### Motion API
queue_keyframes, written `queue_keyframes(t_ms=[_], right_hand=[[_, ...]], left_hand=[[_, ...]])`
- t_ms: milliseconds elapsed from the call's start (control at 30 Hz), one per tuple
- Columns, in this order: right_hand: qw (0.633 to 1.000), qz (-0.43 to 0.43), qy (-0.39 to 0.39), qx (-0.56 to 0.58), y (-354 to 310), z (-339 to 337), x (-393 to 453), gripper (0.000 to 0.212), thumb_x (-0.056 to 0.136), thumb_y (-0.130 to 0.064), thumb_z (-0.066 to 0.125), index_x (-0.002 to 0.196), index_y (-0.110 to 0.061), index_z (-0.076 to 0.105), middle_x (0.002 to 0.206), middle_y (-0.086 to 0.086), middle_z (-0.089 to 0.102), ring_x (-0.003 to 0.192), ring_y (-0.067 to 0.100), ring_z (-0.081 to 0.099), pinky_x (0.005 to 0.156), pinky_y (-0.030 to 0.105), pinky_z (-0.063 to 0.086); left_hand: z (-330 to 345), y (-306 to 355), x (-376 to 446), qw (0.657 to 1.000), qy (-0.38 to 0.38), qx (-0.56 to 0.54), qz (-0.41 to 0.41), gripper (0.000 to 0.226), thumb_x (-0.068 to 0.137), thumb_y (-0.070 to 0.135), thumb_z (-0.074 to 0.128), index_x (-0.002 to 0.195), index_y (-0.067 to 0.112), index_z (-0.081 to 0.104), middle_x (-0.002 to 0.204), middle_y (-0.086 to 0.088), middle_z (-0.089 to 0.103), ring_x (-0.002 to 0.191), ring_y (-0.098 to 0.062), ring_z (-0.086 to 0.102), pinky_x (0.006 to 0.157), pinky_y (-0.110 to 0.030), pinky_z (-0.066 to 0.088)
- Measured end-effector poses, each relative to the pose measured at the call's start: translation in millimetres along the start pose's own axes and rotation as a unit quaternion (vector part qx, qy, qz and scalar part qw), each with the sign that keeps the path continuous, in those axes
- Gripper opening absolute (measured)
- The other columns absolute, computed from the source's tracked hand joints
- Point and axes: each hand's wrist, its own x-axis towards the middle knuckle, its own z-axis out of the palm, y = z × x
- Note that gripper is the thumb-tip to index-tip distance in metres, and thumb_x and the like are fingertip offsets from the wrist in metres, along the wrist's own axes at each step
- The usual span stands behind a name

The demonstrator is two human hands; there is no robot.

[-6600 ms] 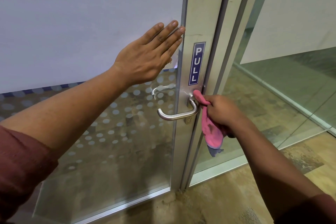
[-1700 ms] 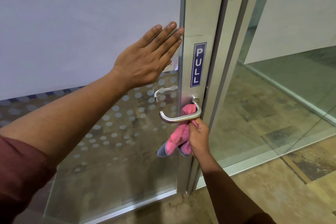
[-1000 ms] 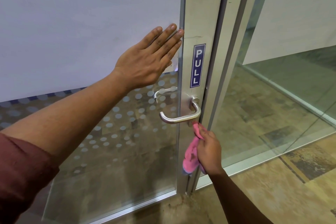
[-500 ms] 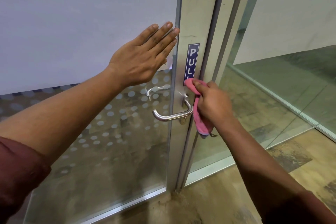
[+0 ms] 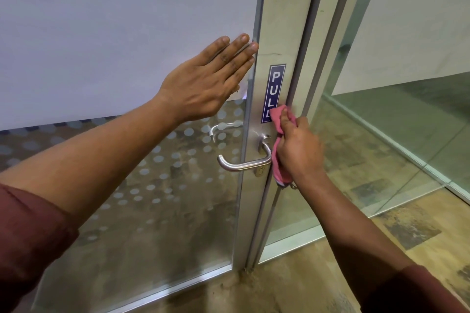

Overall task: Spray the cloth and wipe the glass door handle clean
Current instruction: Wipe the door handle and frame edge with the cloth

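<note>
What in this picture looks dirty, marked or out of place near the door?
A heap of sandy dirt lies at the foot of the door frame, and a faint reddish scuff marks the frame above the PULL sign. Nothing looks broken or spilled.

A flat left hand (image 5: 203,86) lies on the frosted glass door panel (image 5: 114,33), fingertips at the pale metal door stile (image 5: 277,20). The curved steel lever handle (image 5: 241,164) juts out from the stile toward the left, with open room below it and in front of it. Just right of the lever's base, the right hand (image 5: 298,152) grips a pink cloth (image 5: 279,122), which covers the foot of the blue PULL sign (image 5: 276,89). The stile above the sign is bare.
</note>
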Motion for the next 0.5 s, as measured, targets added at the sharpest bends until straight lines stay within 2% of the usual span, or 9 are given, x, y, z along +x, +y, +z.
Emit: queue_keyframes(t_ms=[67, 133, 267, 400, 500], right_hand=[[1.000, 0.001, -0.011, -0.022, 6, 8, -3, 0.052, 0.097, -0.025, 0.038, 0.150, -0.025, 0.043, 0.106, 0.016, 0.054, 0.072, 0.042, 0.062, 0.056, 0.037, 0.035], [0.998, 0.000, -0.040, -0.046, 10, 19, -10, 0.051, 0.098, -0.022, 0.042, 0.149, -0.027, 0.043, 0.105, 0.015, 0.054, 0.071, 0.042, 0.063, 0.057, 0.036, 0.033], [0.992, -0.014, -0.105, -0.073, 17, 33, -21, 0.052, 0.095, -0.017, 0.045, 0.146, -0.026, 0.046, 0.107, 0.013, 0.055, 0.072, 0.040, 0.065, 0.057, 0.037, 0.039], [0.986, -0.042, -0.139, -0.078, 27, 29, -20, 0.045, 0.091, -0.014, 0.046, 0.134, -0.022, 0.058, 0.102, 0.013, 0.057, 0.074, 0.038, 0.065, 0.060, 0.037, 0.045], [0.987, -0.059, -0.136, -0.064, 36, 21, -16, 0.048, 0.087, -0.013, 0.049, 0.131, -0.028, 0.061, 0.097, 0.011, 0.058, 0.075, 0.036, 0.065, 0.063, 0.035, 0.048]], left_hand=[[-1, 0, 0, 1.000, -0.002, 0.003, -0.002, 0.058, 0.114, 0.029, 0.012, 0.163, -0.002, 0.007, 0.171, -0.022, 0.008, 0.158, -0.036, 0.009, 0.129, -0.047, 0.007], [-1, 1, -1, 1.000, -0.003, 0.006, -0.001, 0.058, 0.114, 0.029, 0.012, 0.163, -0.003, 0.008, 0.170, -0.022, 0.009, 0.158, -0.036, 0.010, 0.129, -0.047, 0.008], [-1, 0, -1, 1.000, -0.002, 0.011, -0.002, 0.058, 0.115, 0.029, 0.013, 0.163, -0.003, 0.008, 0.170, -0.022, 0.009, 0.158, -0.037, 0.009, 0.129, -0.047, 0.007], [0, -1, 0, 1.000, -0.004, 0.009, -0.004, 0.058, 0.115, 0.029, 0.015, 0.163, -0.002, 0.006, 0.171, -0.022, 0.007, 0.158, -0.036, 0.007, 0.130, -0.047, 0.007], [-2, 1, -1, 1.000, -0.006, 0.009, -0.002, 0.058, 0.115, 0.029, 0.014, 0.163, -0.002, 0.007, 0.171, -0.022, 0.008, 0.158, -0.036, 0.008, 0.130, -0.047, 0.007]])
